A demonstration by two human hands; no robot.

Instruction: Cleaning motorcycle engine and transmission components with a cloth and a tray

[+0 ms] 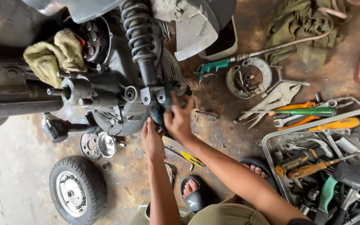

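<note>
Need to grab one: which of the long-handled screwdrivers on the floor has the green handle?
The green-handled screwdriver, lying crosswise just above the grey metal tool tray; the screwdrivers beside it have orange handles.

the scooter engine (117, 96) sits at the upper left with a rag (55, 54) on top of it and the shock absorber (140, 37) to the rag's right. the left hand (151, 139) and right hand (179, 118) press against the engine's lower right side. a wheel (76, 189) lies on the floor below the engine. locking pliers (271, 100) lie right of the hands, above the tool tray (271, 139) at the lower right.
</note>
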